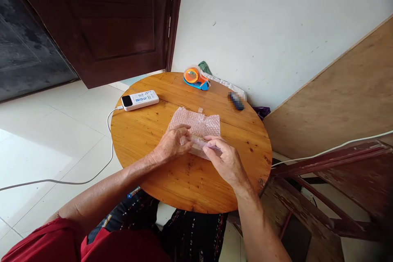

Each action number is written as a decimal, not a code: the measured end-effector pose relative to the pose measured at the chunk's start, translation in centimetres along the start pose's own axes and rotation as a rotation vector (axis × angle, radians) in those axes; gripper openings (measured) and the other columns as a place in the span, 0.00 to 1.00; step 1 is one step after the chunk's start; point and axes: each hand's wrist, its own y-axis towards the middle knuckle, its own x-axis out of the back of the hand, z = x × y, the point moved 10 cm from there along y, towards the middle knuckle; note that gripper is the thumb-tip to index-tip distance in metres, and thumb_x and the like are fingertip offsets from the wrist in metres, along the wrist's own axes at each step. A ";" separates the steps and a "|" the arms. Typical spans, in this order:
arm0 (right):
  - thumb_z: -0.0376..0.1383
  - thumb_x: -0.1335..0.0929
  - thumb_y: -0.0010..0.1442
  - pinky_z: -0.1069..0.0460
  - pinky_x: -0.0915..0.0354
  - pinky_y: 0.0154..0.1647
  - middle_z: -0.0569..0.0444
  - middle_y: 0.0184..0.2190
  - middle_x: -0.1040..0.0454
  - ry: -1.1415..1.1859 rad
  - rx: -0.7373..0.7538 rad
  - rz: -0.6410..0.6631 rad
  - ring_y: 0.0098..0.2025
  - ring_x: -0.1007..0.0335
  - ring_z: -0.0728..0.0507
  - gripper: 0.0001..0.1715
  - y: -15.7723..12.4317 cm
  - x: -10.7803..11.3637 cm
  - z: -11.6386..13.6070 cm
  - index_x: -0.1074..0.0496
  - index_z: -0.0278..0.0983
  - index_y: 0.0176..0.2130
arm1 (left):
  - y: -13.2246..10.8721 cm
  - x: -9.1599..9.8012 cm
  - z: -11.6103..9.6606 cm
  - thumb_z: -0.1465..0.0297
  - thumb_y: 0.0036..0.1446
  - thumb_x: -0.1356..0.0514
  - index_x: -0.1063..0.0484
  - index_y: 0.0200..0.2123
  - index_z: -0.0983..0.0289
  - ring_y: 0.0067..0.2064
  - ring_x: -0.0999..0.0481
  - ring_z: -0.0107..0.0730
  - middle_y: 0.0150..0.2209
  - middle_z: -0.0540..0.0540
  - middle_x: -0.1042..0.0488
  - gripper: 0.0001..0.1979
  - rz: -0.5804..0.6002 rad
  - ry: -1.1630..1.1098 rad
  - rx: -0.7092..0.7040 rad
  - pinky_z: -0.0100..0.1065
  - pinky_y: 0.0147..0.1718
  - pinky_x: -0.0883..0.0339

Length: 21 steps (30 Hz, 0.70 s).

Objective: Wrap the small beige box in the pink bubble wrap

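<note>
A sheet of pinkish clear bubble wrap (196, 123) lies on the round wooden table in front of me. Its near part is folded over a small flat, pale item (198, 142), mostly hidden by the wrap and my fingers. My left hand (175, 142) is curled at the left end of this fold, thumb and forefinger around the wrap. At the right end, my right hand (223, 156) pinches the near edge of the bubble wrap between thumb and fingers.
On the wooden table (141, 131) stand a blue-and-orange tape dispenser (196, 78) at the back and a white power bank (140, 100) with a cable (111, 139) at left. A dark blurred object (236, 101) lies at back right, beside a printed strip (225, 83). The wall (260, 20) borders the far side.
</note>
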 end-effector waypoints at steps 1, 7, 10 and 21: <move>0.39 0.33 0.58 0.46 0.32 0.47 0.47 0.46 0.22 0.026 -0.017 0.015 0.47 0.25 0.40 0.07 0.3 -0.1 -0.3 0.28 0.40 0.30 | 0.2 -0.1 0.1 0.75 0.51 0.38 0.28 0.29 0.64 0.50 0.23 0.38 0.52 0.58 0.24 0.02 -0.001 -0.016 0.003 0.38 0.50 0.29; 0.41 0.32 0.56 0.49 0.32 0.41 0.49 0.41 0.20 0.122 -0.123 -0.003 0.40 0.24 0.42 0.10 0.9 -0.4 -1.9 0.27 0.39 0.27 | 0.6 -1.0 1.7 0.75 0.50 0.38 0.28 0.28 0.65 0.34 0.24 0.28 0.41 0.54 0.20 0.01 0.028 -0.082 0.104 0.30 0.35 0.31; 0.41 0.32 0.55 0.49 0.32 0.40 0.50 0.38 0.19 0.134 -0.152 -0.032 0.37 0.25 0.42 0.10 0.8 -0.4 -2.0 0.27 0.39 0.27 | 0.6 -0.9 1.8 0.77 0.49 0.39 0.29 0.26 0.66 0.32 0.26 0.26 0.37 0.53 0.20 0.02 0.009 -0.125 0.113 0.27 0.31 0.35; 0.44 0.32 0.56 0.54 0.40 0.27 0.57 0.23 0.29 0.157 -0.204 -0.032 0.24 0.37 0.48 0.13 0.5 -0.9 -3.2 0.28 0.38 0.28 | 0.5 -1.2 2.1 0.79 0.47 0.41 0.27 0.34 0.66 0.32 0.27 0.27 0.31 0.49 0.24 0.09 0.017 -0.139 0.138 0.28 0.32 0.33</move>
